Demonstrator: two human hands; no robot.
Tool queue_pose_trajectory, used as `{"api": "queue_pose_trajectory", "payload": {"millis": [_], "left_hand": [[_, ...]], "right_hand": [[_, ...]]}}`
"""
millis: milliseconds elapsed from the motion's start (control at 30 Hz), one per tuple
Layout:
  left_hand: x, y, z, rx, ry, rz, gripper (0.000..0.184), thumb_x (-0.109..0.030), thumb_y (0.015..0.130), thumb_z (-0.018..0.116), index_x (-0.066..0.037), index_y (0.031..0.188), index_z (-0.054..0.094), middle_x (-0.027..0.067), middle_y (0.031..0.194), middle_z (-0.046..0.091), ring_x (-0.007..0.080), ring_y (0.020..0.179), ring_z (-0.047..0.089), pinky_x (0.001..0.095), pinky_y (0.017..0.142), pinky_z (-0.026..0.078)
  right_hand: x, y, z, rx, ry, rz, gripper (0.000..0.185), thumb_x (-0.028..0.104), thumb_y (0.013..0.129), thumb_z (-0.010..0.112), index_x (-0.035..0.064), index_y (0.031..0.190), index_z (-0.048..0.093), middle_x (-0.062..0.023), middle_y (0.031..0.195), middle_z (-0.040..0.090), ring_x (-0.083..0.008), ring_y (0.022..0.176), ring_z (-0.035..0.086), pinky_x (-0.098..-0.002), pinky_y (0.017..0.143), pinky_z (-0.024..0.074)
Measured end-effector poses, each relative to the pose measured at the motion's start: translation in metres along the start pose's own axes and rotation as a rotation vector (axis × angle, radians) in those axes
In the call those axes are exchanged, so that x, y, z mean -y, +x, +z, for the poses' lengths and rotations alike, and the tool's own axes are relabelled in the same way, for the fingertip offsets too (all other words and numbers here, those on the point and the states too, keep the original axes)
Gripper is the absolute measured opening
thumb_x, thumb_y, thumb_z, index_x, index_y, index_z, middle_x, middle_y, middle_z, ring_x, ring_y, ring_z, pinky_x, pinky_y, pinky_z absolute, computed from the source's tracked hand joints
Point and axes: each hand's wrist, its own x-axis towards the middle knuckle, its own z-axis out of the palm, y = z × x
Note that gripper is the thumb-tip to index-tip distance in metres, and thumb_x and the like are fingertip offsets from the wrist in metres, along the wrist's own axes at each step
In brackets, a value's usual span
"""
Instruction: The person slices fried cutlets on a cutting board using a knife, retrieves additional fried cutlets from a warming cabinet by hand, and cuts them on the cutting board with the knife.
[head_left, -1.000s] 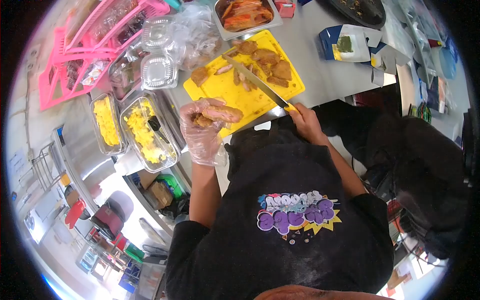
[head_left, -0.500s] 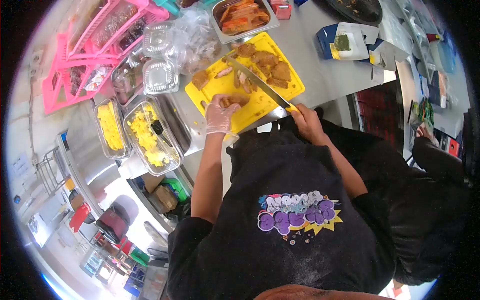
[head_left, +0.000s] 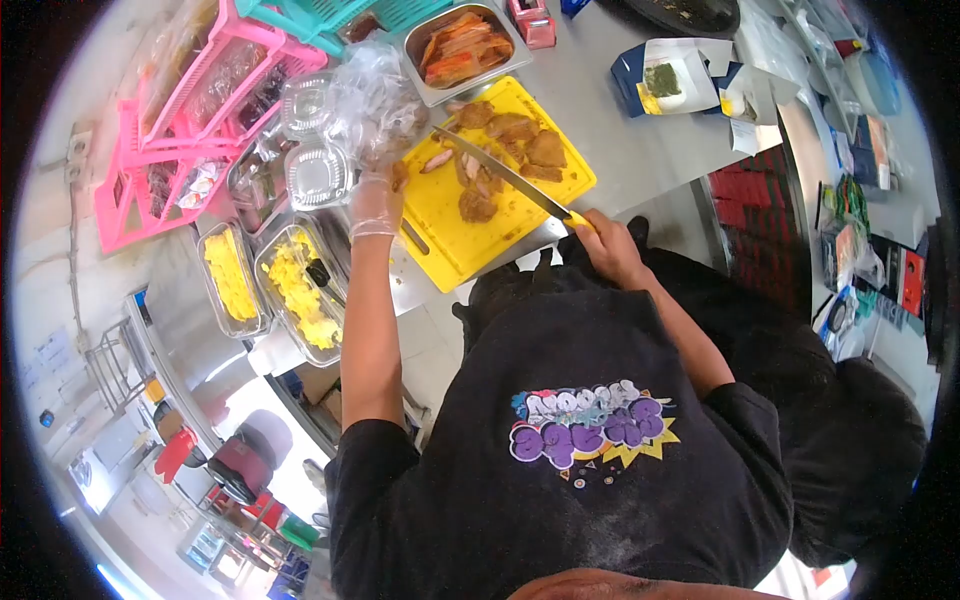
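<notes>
My right hand (head_left: 607,243) is closed around the yellow handle of a long knife (head_left: 510,178). Its blade lies slantwise over the yellow cutting board (head_left: 445,262), across pieces of browned cooked meat. My left hand (head_left: 376,207), in a clear plastic glove, is at the board's left edge with its fingers round a piece of meat (head_left: 400,176); the fingertips are partly hidden. One loose meat piece (head_left: 477,207) lies below the blade, beside cut slices (head_left: 480,170). Larger pieces (head_left: 545,150) rest on the far right side of the board.
A metal pan (head_left: 466,50) of orange-brown food strips stands behind the board. Clear plastic containers (head_left: 318,175) and bags (head_left: 370,90) crowd the left, near tubs of yellow food (head_left: 298,290). Pink baskets (head_left: 125,205) stand farther left. An open box (head_left: 670,80) sits at the right.
My left hand has let go of the meat piece at the board's middle and moved left to another piece at the edge. My right hand still holds the knife over the board.
</notes>
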Motion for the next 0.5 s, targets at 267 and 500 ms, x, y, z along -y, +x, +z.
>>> {"api": "queue_pose_trajectory", "payload": {"millis": [267,500], "left_hand": [[0.002,-0.026,0.001,0.134,-0.751,-0.584,0.040,-0.021,0.082,0.084,-0.001,0.111,0.066,0.0116,0.099,0.072,0.0239,0.090,0.069,0.0385,0.079,0.055],[-0.046,-0.049,0.026,-0.031,-0.583,-0.459,0.045,-0.018,0.078,0.086,-0.001,0.116,0.068,0.0145,0.107,0.073,0.0267,0.098,0.071,0.0377,0.089,0.055]], "right_hand": [[0.006,-0.005,-0.007,-0.028,0.004,0.035,0.038,0.035,0.101,0.056,0.0088,0.126,0.065,-0.0260,0.104,0.070,-0.0468,0.101,0.067,-0.0529,0.085,0.0518],[-0.001,0.000,-0.001,-0.046,0.025,-0.018,0.036,0.034,0.100,0.057,0.0073,0.123,0.066,-0.0247,0.099,0.070,-0.0454,0.096,0.068,-0.0510,0.083,0.0526]]}}
